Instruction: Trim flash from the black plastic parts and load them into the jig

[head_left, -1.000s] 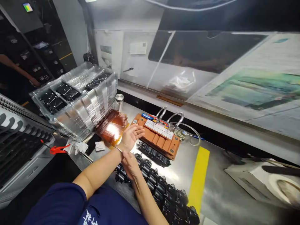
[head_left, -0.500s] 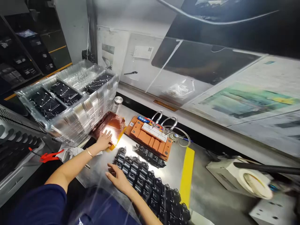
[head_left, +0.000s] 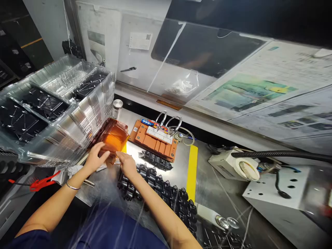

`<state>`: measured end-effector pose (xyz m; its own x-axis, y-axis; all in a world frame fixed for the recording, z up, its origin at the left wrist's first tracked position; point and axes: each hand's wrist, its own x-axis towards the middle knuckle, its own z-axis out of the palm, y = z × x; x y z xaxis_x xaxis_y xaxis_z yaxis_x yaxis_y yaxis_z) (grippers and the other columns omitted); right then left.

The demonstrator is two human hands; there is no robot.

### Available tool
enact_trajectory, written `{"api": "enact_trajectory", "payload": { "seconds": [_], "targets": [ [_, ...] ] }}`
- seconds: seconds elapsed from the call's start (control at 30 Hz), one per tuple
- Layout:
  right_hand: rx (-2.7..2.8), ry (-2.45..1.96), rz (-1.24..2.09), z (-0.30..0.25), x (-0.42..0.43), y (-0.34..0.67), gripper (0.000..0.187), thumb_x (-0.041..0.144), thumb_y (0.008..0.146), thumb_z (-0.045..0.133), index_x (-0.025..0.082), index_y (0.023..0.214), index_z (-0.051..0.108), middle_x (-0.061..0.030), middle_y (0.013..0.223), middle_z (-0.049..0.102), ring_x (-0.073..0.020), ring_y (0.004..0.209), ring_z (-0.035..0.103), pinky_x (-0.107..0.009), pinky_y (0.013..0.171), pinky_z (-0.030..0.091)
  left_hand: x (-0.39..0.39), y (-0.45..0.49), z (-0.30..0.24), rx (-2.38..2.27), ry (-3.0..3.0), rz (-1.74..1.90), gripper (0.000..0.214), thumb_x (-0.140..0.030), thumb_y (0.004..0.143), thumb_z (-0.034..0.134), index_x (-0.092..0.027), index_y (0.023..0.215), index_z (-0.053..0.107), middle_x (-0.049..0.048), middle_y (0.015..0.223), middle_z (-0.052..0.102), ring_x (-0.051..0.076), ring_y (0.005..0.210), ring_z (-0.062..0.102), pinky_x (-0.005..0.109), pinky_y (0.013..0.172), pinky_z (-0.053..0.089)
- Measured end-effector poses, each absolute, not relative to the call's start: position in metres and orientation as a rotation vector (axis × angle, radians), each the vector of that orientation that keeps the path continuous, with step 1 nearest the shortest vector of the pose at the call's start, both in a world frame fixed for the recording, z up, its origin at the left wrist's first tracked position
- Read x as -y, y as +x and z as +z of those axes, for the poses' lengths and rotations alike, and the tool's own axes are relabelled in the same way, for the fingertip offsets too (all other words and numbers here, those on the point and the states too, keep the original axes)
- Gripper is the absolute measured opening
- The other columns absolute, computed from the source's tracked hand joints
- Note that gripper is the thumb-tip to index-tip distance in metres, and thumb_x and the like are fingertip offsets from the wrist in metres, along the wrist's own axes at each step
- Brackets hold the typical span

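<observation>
A stack of glossy amber plastic film [head_left: 116,135] lies at the left of the metal bench. My left hand [head_left: 95,159] is at its near left corner, thumb and fingers apart. My right hand [head_left: 127,165] is at the near edge, its fingers drawn together on the amber film; the fingertips are partly hidden. Just right of the stack sits an orange-brown fixture block [head_left: 155,141] with a white strip, hoses and a blue counter. Rows of black moulded parts [head_left: 166,190] lie below and right of my right hand. A single black part [head_left: 157,160] lies against the fixture.
Clear plastic trays [head_left: 85,121] wrapped in film, holding black parts, are stacked at left. A metal-lidded jar [head_left: 117,108] stands behind the film. Red pliers [head_left: 43,182] lie at lower left. A yellow strip [head_left: 192,173] crosses the bench; a white machine [head_left: 233,164] stands at right.
My left hand has drawn back from the top of the amber film to its near corner. My right hand has moved up from the black parts to the film's edge. The view has shifted right.
</observation>
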<state>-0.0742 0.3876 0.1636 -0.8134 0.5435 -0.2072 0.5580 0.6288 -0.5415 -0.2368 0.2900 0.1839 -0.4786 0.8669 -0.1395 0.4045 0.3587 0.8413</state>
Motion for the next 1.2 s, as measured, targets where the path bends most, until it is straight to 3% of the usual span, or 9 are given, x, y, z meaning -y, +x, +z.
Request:
{"api": "enact_trajectory", "payload": {
  "seconds": [0.13,0.23,0.33,0.47,0.6,0.83,1.03,1.2],
  "targets": [
    [-2.888,0.891,-1.051,0.168,-0.385,-0.043,0.052,0.003,0.08,0.047,0.024,0.127,0.057,-0.009,0.13,0.058,-0.0243,0.122,0.051,-0.044,0.104,0.038,-0.295,-0.247,0.181,-1.609,0.197,1.041,0.04,-0.046,0.072,0.068,-0.013,0.094,0.06,0.0147,0.097,0.07,0.023,0.088,0.068,0.041,0.082,0.053],
    [-2.777,0.818,-1.215,0.18,-0.38,-0.024,0.052,0.016,0.074,0.067,0.024,0.125,0.059,-0.011,0.134,0.054,-0.0318,0.13,0.042,-0.056,0.108,0.028,-0.299,-0.232,0.179,-1.449,0.224,1.096,0.036,-0.038,0.064,0.075,-0.013,0.085,0.059,0.0122,0.086,0.071,0.019,0.076,0.068,0.033,0.072,0.054],
    [-2.668,0.767,-1.55,0.199,-0.375,-0.015,0.069,0.038,0.06,0.081,0.022,0.124,0.06,-0.0133,0.132,0.056,-0.0346,0.128,0.043,-0.056,0.105,0.032,-0.3,-0.206,0.186,-1.582,0.607,1.053,0.02,-0.034,0.076,0.062,-0.015,0.081,0.059,0.0092,0.082,0.071,0.019,0.074,0.068,0.03,0.068,0.052],
    [-2.829,1.198,-1.717,0.222,-0.368,-0.016,0.035,0.041,0.082,0.062,0.023,0.111,0.068,-0.0098,0.106,0.069,-0.0229,0.099,0.063,-0.039,0.091,0.049,-0.3,-0.177,0.202,-1.718,1.303,0.772,0.013,-0.021,0.081,0.051,-0.019,0.073,0.061,0.0044,0.071,0.069,0.018,0.069,0.065,0.027,0.068,0.047],
    [-2.832,1.281,-1.655,0.239,-0.366,-0.013,0.021,0.033,0.083,0.06,0.022,0.094,0.074,-0.0066,0.086,0.073,-0.0195,0.079,0.067,-0.031,0.076,0.052,-0.303,-0.163,0.215,-1.615,1.644,0.634,0.019,-0.012,0.079,0.046,-0.018,0.072,0.063,0.0039,0.069,0.068,0.017,0.064,0.062,0.026,0.064,0.044],
    [-2.568,1.064,-1.749,0.275,-0.383,0.01,0.027,0.021,0.085,0.05,0.019,0.096,0.074,-0.0016,0.083,0.075,-0.0157,0.073,0.067,-0.023,0.064,0.047,-0.307,-0.161,0.23,-1.355,1.681,0.653,0.028,-0.029,0.091,0.042,-0.02,0.085,0.068,0.0012,0.074,0.069,0.015,0.066,0.061,0.024,0.063,0.042],
    [-2.577,1.425,-1.554,0.273,-0.385,0.008,0.018,0.018,0.075,0.055,0.017,0.07,0.073,-0.0007,0.063,0.07,-0.0141,0.059,0.062,-0.023,0.058,0.045,-0.305,-0.15,0.228,-1.484,1.762,0.746,0.033,-0.033,0.092,0.04,-0.019,0.089,0.07,0.006,0.081,0.072,0.017,0.071,0.064,0.026,0.066,0.045],
    [-2.134,2.068,-2.147,0.255,-0.397,0.034,0.017,0.031,0.068,0.063,0.016,0.063,0.065,-0.0032,0.061,0.069,-0.0165,0.057,0.065,-0.026,0.055,0.05,-0.314,-0.178,0.215,-1.863,1.397,0.973,0.035,-0.041,0.089,0.042,-0.017,0.085,0.069,0.0028,0.07,0.067,0.014,0.064,0.059,0.023,0.065,0.045]
  ]
}}
